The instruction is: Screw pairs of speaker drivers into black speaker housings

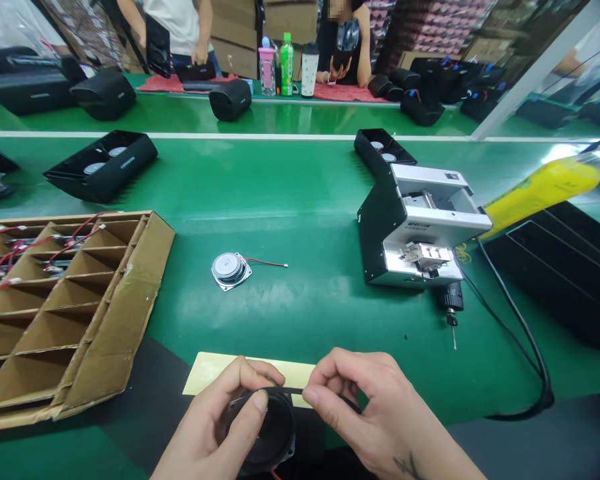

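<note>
Both hands meet at six o'clock: left hand (220, 427) cups a black speaker (267, 430) by its rim, right hand (365, 413) pinches its thin lead. It looks small, rigid and likely weighty at the magnet, with a fragile cone; the frame edge seems safest to hold. At nine o'clock sits one divided carton (65, 313); at center, one loose driver (230, 270); at two o'clock, one screw feeder (415, 227).
</note>
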`<state>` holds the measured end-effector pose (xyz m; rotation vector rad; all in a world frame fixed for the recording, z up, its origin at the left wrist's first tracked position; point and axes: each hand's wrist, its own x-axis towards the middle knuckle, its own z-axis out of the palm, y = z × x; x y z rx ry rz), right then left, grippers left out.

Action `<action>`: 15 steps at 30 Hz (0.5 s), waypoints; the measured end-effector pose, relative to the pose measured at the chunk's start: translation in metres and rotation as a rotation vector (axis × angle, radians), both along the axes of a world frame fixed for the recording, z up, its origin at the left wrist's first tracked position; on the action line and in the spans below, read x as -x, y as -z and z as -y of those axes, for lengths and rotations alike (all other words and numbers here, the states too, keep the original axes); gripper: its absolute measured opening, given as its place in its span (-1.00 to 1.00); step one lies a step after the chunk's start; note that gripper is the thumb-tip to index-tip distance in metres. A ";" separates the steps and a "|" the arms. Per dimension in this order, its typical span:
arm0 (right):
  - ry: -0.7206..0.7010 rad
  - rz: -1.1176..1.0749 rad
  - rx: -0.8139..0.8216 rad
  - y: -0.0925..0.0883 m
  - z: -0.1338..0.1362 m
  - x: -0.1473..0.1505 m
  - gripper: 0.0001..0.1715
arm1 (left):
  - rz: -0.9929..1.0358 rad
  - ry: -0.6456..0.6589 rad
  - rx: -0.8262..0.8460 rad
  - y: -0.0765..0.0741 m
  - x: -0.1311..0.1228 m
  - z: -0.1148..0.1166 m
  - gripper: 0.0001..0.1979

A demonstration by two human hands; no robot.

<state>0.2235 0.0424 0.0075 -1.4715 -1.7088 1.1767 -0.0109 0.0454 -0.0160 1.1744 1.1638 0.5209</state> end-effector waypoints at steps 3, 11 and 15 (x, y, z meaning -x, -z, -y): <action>0.009 -0.034 -0.022 0.005 0.006 0.000 -0.77 | 0.027 -0.067 0.032 -0.002 -0.006 0.003 -0.58; 0.041 0.017 0.116 0.005 0.013 -0.001 -0.73 | 0.046 -0.091 0.052 -0.003 -0.008 0.003 -0.56; 0.033 -0.007 0.170 0.011 0.015 0.000 -0.72 | 0.025 -0.198 0.067 -0.009 -0.013 0.003 -0.51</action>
